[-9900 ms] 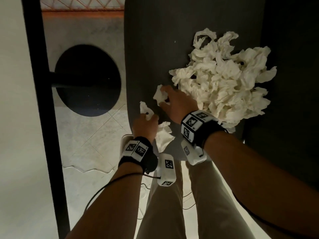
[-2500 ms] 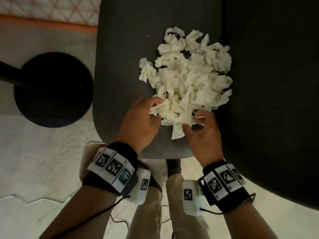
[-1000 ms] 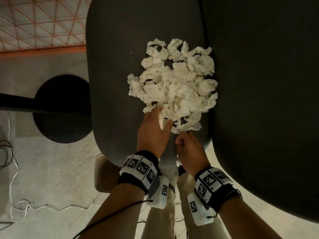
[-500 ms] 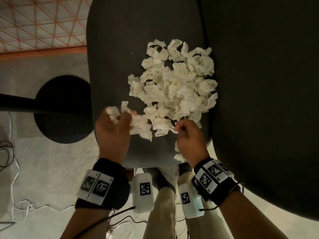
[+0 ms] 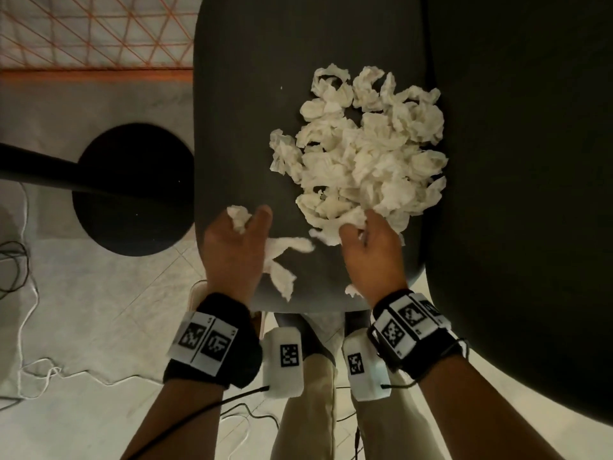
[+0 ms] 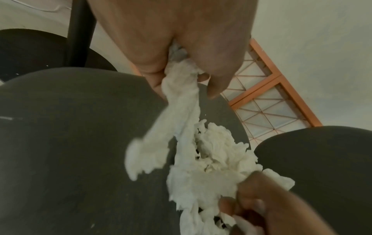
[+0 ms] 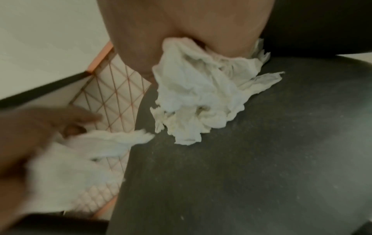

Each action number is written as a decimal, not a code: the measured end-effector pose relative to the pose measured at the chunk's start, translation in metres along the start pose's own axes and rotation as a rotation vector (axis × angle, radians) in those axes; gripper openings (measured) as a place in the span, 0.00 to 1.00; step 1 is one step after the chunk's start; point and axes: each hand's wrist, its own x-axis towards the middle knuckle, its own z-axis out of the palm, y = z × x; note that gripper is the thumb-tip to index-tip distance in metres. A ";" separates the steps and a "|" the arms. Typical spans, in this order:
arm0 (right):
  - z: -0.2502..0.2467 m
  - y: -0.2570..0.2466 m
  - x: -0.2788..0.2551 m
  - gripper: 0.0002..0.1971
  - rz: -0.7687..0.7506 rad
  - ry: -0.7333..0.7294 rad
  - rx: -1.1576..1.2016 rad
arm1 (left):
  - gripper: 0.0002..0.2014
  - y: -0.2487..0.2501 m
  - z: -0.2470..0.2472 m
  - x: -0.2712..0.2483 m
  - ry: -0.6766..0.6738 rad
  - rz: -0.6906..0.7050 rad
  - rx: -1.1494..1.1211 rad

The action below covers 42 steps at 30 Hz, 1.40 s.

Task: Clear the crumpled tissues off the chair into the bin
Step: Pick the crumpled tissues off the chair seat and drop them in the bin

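Note:
A heap of crumpled white tissues [image 5: 365, 154] lies on the dark grey chair seat [image 5: 242, 111]. My left hand [image 5: 247, 220] hovers over the seat's front left part and grips a clump of tissues [image 6: 177, 103]; strands of it hang below the fist [image 5: 282, 260]. At the heap's near edge, my right hand [image 5: 358, 230] has its fingers curled round a bunch of tissues [image 7: 197, 98] that still touches the seat. A beige rim [image 5: 195, 293], perhaps the bin, peeks out under the seat's front edge, mostly hidden by my left wrist.
A black round base with a dark pole [image 5: 132, 190] stands on the floor to the left. A second dark cushion [image 5: 514, 194] borders the seat on the right. Cables [image 5: 26, 370] trail over the pale floor. An orange-lined grid panel [image 5: 93, 31] lies at the top left.
Over the last second my left hand pulled a clump off the heap's near edge, swung it left, and now sits slightly back to the right. My right hand closed on tissues at the heap's near edge.

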 end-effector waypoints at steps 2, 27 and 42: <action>-0.012 -0.002 -0.003 0.03 0.067 0.013 0.156 | 0.13 -0.001 0.012 0.003 -0.045 0.025 0.074; -0.001 0.026 0.004 0.32 0.246 -0.048 -0.007 | 0.12 -0.017 0.041 -0.008 -0.215 0.359 0.456; -0.036 0.012 0.007 0.10 0.348 0.233 0.478 | 0.05 -0.012 -0.007 0.003 0.054 0.083 0.147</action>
